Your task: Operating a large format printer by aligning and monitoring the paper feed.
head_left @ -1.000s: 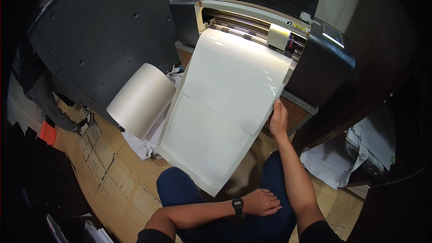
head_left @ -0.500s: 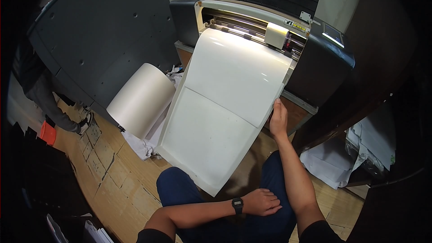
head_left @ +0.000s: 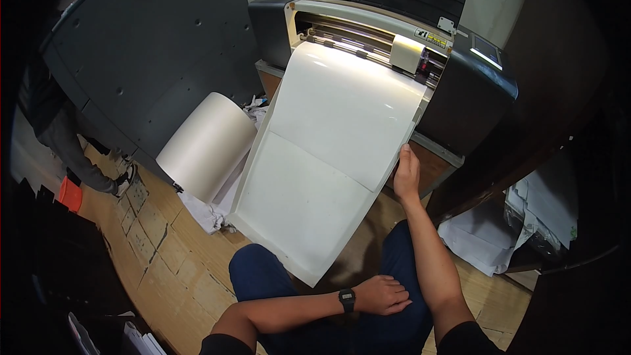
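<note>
A sheet of white glossy film [head_left: 348, 102] comes out of a cutting plotter [head_left: 483, 72] and lies over the upper part of a shallow white tray [head_left: 296, 204]. The tray slopes down toward my knees. My right hand [head_left: 407, 174] grips the tray's right edge, thumb on top, with the other fingers mostly hidden. My left hand [head_left: 383, 294] rests on my lap, fingers curled and holding nothing; a black digital watch [head_left: 346, 300] is on that wrist. Inside the lit opening, the white carriage [head_left: 407, 52] sits toward the right end.
A large pale roll [head_left: 207, 148] stands left of the tray, beside a dark grey metal cabinet [head_left: 151, 39]. Crumpled white paper [head_left: 204, 213] lies under the roll. Papers and plastic [head_left: 536, 210] are heaped at right. At far left are another person's leg [head_left: 75, 148] and a red bin [head_left: 70, 194].
The film's free edge has slid slightly down the tray toward me. The carriage has shifted a little to the right. Both my hands have stayed in place.
</note>
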{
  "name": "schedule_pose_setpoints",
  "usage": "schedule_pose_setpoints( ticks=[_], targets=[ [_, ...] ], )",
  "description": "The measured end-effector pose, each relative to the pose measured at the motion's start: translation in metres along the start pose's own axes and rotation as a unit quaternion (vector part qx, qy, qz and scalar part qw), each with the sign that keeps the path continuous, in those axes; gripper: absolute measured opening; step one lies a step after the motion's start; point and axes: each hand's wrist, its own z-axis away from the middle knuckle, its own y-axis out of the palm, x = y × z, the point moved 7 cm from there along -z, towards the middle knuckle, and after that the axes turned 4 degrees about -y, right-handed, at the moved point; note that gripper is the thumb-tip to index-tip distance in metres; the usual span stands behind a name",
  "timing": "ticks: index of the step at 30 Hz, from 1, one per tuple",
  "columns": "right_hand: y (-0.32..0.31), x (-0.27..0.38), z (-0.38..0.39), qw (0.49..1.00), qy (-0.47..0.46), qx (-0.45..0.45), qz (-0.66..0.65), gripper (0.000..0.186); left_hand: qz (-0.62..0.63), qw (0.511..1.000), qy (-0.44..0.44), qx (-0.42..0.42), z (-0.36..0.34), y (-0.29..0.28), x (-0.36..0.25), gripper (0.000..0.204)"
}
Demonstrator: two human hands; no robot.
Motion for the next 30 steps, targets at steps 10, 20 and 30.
schedule_pose_setpoints(
  ticks=[10,20,30],
  targets=[
    [-0.001,-0.004,0.001,1.0,0.017,0.004,0.002,0.046,-0.001,1.0,0.001,-0.002,0.0,0.0,-0.001,0.027],
    [-0.002,-0.012,0.001,1.0,0.023,0.007,0.003,0.046,-0.002,1.0,0.0,0.003,0.001,0.001,0.0,0.027],
    [-0.001,-0.008,0.002,0.999,0.037,0.015,-0.004,0.046,0.004,1.0,0.001,0.0,0.0,0.0,0.0,0.026]
  ],
)
